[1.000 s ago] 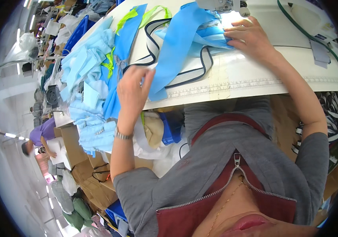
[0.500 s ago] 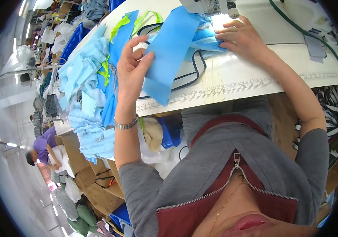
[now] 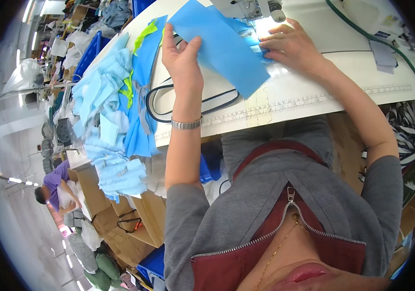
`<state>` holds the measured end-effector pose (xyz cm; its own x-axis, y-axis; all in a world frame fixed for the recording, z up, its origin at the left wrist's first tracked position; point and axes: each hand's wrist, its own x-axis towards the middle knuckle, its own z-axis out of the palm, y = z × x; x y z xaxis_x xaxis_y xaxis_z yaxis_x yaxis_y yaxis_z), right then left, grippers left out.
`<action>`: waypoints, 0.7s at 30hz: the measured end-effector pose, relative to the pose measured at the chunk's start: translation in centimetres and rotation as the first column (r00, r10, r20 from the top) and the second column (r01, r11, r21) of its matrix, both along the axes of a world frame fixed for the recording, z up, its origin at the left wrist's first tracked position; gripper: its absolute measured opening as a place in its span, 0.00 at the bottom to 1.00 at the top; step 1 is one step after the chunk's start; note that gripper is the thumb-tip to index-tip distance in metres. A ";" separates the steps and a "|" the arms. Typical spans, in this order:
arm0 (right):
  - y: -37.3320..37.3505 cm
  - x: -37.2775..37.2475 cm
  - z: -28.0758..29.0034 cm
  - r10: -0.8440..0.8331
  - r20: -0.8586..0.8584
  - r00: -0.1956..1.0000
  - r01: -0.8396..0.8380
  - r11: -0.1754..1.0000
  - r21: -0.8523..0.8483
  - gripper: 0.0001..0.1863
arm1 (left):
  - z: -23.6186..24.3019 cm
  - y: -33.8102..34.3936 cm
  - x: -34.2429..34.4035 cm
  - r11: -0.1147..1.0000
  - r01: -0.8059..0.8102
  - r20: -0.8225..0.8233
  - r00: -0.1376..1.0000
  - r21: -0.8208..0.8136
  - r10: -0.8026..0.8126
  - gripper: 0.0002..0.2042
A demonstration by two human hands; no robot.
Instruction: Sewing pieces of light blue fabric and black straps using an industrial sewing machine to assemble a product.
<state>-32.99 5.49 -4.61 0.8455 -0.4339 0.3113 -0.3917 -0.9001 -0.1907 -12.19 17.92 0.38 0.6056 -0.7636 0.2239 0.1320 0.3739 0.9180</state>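
My left hand [image 3: 183,58] is raised at the left edge of a large blue fabric panel [image 3: 224,53], fingers apart and touching it. My right hand [image 3: 292,48] rests spread, fingertips on folded light-blue fabric [image 3: 255,47] below the sewing machine head [image 3: 274,12]; the fold is partly hidden by panel and fingers. A looped dark-edged white strip [image 3: 207,104] lies under the panel on the white table [image 3: 343,72]. Left of it are long blue pieces [image 3: 137,133] with lime-green strips [image 3: 142,39].
Light-blue pieces [image 3: 100,87] are piled at the table's left. Below are cardboard boxes [image 3: 144,223], blue bins [image 3: 207,167] and black-and-white straps [image 3: 401,136]. A printed ruler [image 3: 227,116] runs along the front edge; a green cord [image 3: 397,51] lies right. A person in purple [image 3: 54,182] stands at far left.
My left hand has moved up and right, and the blue panel has swung over, its lower end now farther right. My right hand has shifted slightly left.
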 end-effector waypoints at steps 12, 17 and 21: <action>-0.4 -0.4 -0.7 0.043 0.073 0.996 -0.042 0.999 -0.018 0.14 | 2.2 3.1 -2.0 0.973 -0.051 0.877 -0.425 0.227 -0.227 0.25; -0.3 -0.2 -0.6 0.043 0.068 0.997 -0.043 0.999 -0.008 0.14 | 1.7 3.2 -0.1 0.920 -0.078 0.802 -0.465 0.384 -0.374 0.23; -0.4 -0.3 -0.5 0.052 0.075 0.996 -0.054 0.998 0.019 0.14 | 1.2 2.3 0.0 0.963 -0.038 0.879 -0.401 0.265 -0.258 0.17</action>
<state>-33.25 5.10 -5.16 0.8425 -0.3961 0.3652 -0.3276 -0.9148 -0.2364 -12.16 20.24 1.62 -0.4187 -0.8756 0.2408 -0.9074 0.3930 -0.1487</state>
